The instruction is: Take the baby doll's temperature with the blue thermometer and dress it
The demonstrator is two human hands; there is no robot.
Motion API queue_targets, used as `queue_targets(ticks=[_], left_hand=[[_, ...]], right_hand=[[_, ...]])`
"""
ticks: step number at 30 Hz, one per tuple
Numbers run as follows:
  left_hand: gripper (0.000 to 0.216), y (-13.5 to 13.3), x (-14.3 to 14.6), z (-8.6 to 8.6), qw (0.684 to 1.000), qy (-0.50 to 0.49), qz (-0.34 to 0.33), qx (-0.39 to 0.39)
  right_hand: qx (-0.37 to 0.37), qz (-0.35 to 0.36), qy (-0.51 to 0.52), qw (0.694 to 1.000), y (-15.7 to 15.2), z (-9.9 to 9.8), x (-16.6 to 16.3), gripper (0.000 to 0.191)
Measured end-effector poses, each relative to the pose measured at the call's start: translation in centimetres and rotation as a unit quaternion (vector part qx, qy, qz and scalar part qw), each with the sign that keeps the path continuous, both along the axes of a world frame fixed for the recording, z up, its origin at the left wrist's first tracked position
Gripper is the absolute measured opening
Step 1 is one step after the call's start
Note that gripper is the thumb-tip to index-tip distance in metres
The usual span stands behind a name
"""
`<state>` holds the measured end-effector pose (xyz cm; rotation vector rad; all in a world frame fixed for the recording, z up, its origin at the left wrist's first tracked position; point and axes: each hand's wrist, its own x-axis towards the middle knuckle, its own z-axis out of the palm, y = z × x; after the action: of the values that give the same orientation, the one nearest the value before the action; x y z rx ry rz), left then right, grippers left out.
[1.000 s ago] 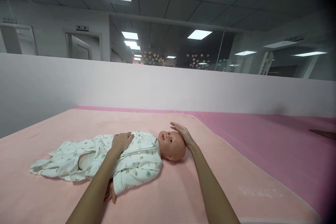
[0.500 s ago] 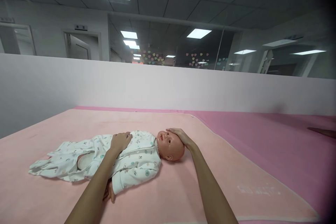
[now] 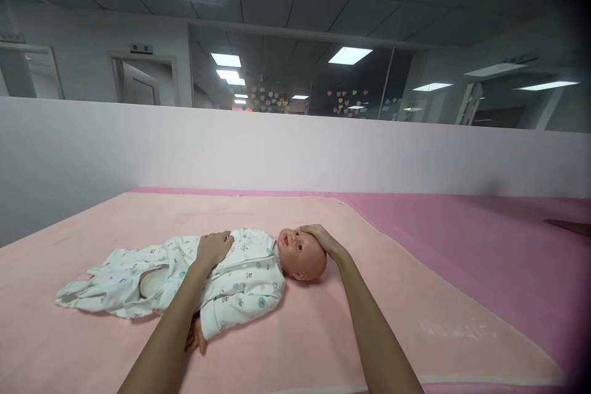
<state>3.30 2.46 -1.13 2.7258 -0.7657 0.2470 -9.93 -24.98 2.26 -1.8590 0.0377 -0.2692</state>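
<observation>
A baby doll (image 3: pixel 249 283) lies on its back, its head to the right and legs to the left. It wears a white sleepsuit with small prints, and part of its body shows through a gap near the legs. My left hand (image 3: pixel 215 249) rests flat on the doll's belly, fingers stretched out. Against the top of the doll's head (image 3: pixel 305 258), my right hand (image 3: pixel 322 239) lies with its fingers over the forehead. One doll hand (image 3: pixel 197 335) pokes out of the near sleeve, partly behind my left forearm.
Beneath the doll is a peach blanket (image 3: pixel 415 295) with a pale edge, spread over a pink mat (image 3: pixel 484 240). A low white wall (image 3: pixel 295 154) stands behind. At the far right a dark, thin object (image 3: pixel 570 226) enters the view.
My right hand has slid slightly back over the doll's forehead toward the crown. My left hand stays on the belly. The view has shifted a little.
</observation>
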Motion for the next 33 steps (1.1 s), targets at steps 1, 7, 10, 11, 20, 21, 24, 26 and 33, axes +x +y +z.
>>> queue_targets(ticks=[1, 7, 10, 11, 20, 21, 24, 26, 33], left_hand=[[0.038, 0.0, -0.05, 0.03, 1.0, 0.001, 0.001, -0.001], [0.037, 0.05, -0.28, 0.21, 1.0, 0.002, -0.002, -0.01], [0.036, 0.06, -0.3, 0.23, 1.0, -0.002, -0.001, -0.012], [0.036, 0.05, -0.29, 0.23, 1.0, -0.002, -0.001, -0.011], [0.036, 0.05, -0.1, 0.09, 1.0, 0.005, 0.0, -0.008], [0.036, 0.05, -0.09, 0.08, 1.0, 0.004, 0.001, -0.007], [0.038, 0.05, -0.02, 0.09, 1.0, 0.005, 0.002, -0.001], [0.039, 0.03, 0.03, 0.12, 1.0, 0.008, 0.003, 0.004], [0.038, 0.02, -0.05, 0.27, 1.0, 0.016, 0.008, 0.009]], right_hand=[[0.0, 0.0, 0.0, 1.0, 0.08, 0.06, -0.05, 0.027], [-0.016, -0.013, -0.002, 1.0, 0.25, 0.36, -0.12, 0.028], [-0.017, -0.012, 0.002, 1.0, 0.13, 0.43, -0.15, 0.028], [-0.017, -0.011, 0.002, 1.0, 0.12, 0.44, -0.16, 0.028], [-0.005, -0.012, 0.023, 1.0, 0.38, 0.51, -0.47, 0.031], [-0.004, -0.013, 0.025, 1.0, 0.35, 0.5, -0.48, 0.031], [0.008, -0.016, 0.027, 0.999, 0.35, 0.42, -0.32, 0.03], [0.022, -0.016, 0.023, 0.999, 0.41, 0.36, -0.12, 0.029], [0.045, -0.005, 0.02, 0.999, 0.39, 0.38, -0.14, 0.027]])
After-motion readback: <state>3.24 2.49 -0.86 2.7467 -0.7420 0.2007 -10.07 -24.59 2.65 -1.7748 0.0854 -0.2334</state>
